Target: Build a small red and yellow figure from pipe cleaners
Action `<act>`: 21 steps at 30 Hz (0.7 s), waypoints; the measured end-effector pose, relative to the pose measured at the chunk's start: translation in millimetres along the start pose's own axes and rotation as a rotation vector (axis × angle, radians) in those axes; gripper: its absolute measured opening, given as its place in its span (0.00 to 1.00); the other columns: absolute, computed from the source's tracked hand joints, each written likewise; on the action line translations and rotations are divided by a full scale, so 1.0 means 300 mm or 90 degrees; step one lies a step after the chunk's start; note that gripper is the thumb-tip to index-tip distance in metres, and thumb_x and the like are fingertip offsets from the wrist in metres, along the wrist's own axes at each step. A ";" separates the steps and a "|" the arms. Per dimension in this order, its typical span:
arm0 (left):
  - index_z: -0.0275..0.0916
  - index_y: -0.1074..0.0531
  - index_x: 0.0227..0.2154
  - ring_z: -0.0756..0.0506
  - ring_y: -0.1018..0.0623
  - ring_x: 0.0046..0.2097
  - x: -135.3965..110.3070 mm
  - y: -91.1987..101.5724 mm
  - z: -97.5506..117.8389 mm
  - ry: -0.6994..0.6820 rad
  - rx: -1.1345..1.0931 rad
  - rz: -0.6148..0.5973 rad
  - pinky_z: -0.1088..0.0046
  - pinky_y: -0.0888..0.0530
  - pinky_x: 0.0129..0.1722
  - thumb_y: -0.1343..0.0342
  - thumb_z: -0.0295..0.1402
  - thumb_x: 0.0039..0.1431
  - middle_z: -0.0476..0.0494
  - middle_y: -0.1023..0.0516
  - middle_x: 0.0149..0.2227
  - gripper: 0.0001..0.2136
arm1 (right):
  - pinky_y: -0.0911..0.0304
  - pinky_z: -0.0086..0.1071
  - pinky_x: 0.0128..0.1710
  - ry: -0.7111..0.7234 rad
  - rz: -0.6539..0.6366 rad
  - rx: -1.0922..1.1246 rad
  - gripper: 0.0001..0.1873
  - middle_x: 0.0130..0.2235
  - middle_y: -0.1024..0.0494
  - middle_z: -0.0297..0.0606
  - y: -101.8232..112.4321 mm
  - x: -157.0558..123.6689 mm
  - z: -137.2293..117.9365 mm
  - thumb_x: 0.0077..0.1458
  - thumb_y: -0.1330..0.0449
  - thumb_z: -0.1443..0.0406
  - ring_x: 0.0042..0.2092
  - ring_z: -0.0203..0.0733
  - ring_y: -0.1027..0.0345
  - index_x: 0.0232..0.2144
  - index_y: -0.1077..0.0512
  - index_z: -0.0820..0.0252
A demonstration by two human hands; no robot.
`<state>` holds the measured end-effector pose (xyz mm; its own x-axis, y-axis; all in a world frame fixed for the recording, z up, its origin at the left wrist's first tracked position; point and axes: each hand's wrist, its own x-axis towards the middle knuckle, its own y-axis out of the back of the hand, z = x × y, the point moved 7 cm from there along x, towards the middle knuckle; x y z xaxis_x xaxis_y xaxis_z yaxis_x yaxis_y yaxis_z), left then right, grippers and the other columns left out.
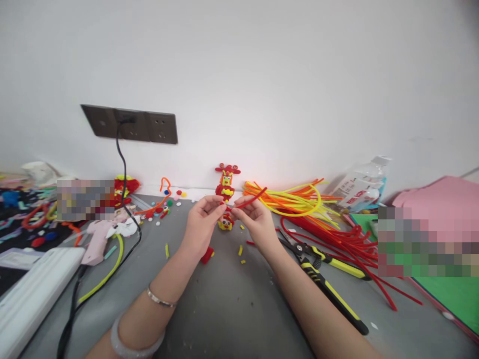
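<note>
My left hand (202,222) and my right hand (254,219) are raised together over the grey table (224,309), fingertips nearly touching. Both pinch a short red pipe cleaner (251,199) that slants up to the right from my fingers. Just behind my hands stands a small red and yellow pipe-cleaner figure (226,183) against the wall. A smaller yellow and red figure piece (225,222) lies on the table below my fingers. A red scrap (207,255) sits under my left wrist.
Yellow and orange pipe cleaners (295,199) and long red ones (348,244) pile at the right, beside yellow-handled pliers (329,289) and a plastic bottle (361,187). A pink glue gun (99,239) with its cord, pompoms and craft scraps lie at the left. Green and pink sheets (449,294) lie far right.
</note>
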<state>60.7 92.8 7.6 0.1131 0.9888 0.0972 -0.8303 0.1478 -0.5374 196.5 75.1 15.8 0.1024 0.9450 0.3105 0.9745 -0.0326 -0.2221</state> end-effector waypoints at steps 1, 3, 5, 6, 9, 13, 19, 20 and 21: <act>0.36 0.23 0.32 0.55 0.30 0.28 0.001 -0.001 -0.001 0.004 -0.004 -0.004 0.81 0.33 0.26 0.30 0.29 0.43 0.51 0.25 0.28 0.12 | 0.28 0.32 0.35 -0.001 0.001 0.009 0.18 0.29 0.24 0.32 0.001 0.000 0.001 0.44 0.28 0.58 0.31 0.36 0.28 0.34 0.29 0.58; 0.36 0.23 0.33 0.55 0.30 0.28 0.002 0.000 -0.004 0.020 -0.021 0.000 0.81 0.34 0.25 0.29 0.28 0.41 0.50 0.25 0.28 0.14 | 0.29 0.32 0.35 -0.006 -0.006 0.017 0.19 0.29 0.24 0.31 0.000 0.000 0.003 0.44 0.28 0.59 0.31 0.36 0.28 0.37 0.29 0.57; 0.37 0.24 0.34 0.55 0.29 0.28 0.003 0.005 -0.009 0.039 -0.047 0.015 0.81 0.34 0.25 0.28 0.27 0.39 0.51 0.24 0.29 0.16 | 0.28 0.32 0.34 -0.005 -0.009 0.014 0.18 0.29 0.24 0.31 -0.001 0.000 0.002 0.44 0.28 0.58 0.30 0.35 0.28 0.35 0.29 0.57; 0.37 0.24 0.34 0.55 0.28 0.28 0.003 0.008 -0.012 0.047 -0.059 0.024 0.82 0.33 0.25 0.28 0.27 0.38 0.51 0.23 0.29 0.17 | 0.28 0.32 0.34 -0.003 -0.008 0.009 0.17 0.29 0.25 0.31 0.000 0.000 0.001 0.44 0.28 0.58 0.30 0.35 0.29 0.33 0.29 0.58; 0.36 0.24 0.32 0.55 0.27 0.29 0.004 0.013 -0.018 0.064 -0.084 0.037 0.81 0.32 0.27 0.27 0.28 0.37 0.51 0.23 0.29 0.16 | 0.29 0.32 0.33 -0.001 -0.010 -0.016 0.16 0.28 0.26 0.32 -0.002 -0.002 -0.002 0.44 0.29 0.56 0.29 0.35 0.29 0.29 0.28 0.59; 0.36 0.24 0.31 0.54 0.26 0.30 0.002 0.012 -0.036 0.095 -0.073 0.023 0.80 0.31 0.28 0.28 0.32 0.40 0.50 0.22 0.28 0.14 | 0.30 0.33 0.32 -0.004 -0.014 -0.045 0.16 0.27 0.25 0.33 -0.004 -0.004 -0.003 0.44 0.30 0.54 0.29 0.37 0.29 0.28 0.27 0.59; 0.37 0.24 0.29 0.53 0.28 0.28 0.002 0.009 -0.043 0.103 -0.034 0.004 0.79 0.35 0.25 0.29 0.33 0.41 0.51 0.24 0.26 0.12 | 0.30 0.34 0.33 -0.001 -0.021 -0.063 0.15 0.27 0.24 0.34 -0.004 0.000 -0.010 0.45 0.30 0.54 0.30 0.38 0.29 0.27 0.27 0.59; 0.37 0.24 0.28 0.54 0.30 0.26 0.002 0.007 -0.037 0.093 -0.021 0.002 0.79 0.36 0.25 0.29 0.33 0.41 0.52 0.26 0.24 0.12 | 0.30 0.34 0.34 -0.004 -0.022 -0.057 0.15 0.28 0.24 0.34 -0.003 0.000 -0.008 0.45 0.30 0.55 0.31 0.38 0.29 0.27 0.26 0.58; 0.37 0.24 0.28 0.54 0.31 0.25 0.002 0.006 -0.031 0.084 -0.006 0.000 0.78 0.36 0.25 0.29 0.34 0.41 0.53 0.27 0.22 0.11 | 0.30 0.34 0.35 -0.008 -0.023 -0.046 0.15 0.28 0.24 0.34 -0.002 0.001 -0.006 0.45 0.30 0.55 0.31 0.38 0.29 0.28 0.26 0.58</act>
<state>64.5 93.8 -1.1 0.1846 0.9827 -0.0127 -0.8252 0.1479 -0.5451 196.3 74.8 17.8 0.0654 0.9500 0.3054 0.9893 -0.0217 -0.1443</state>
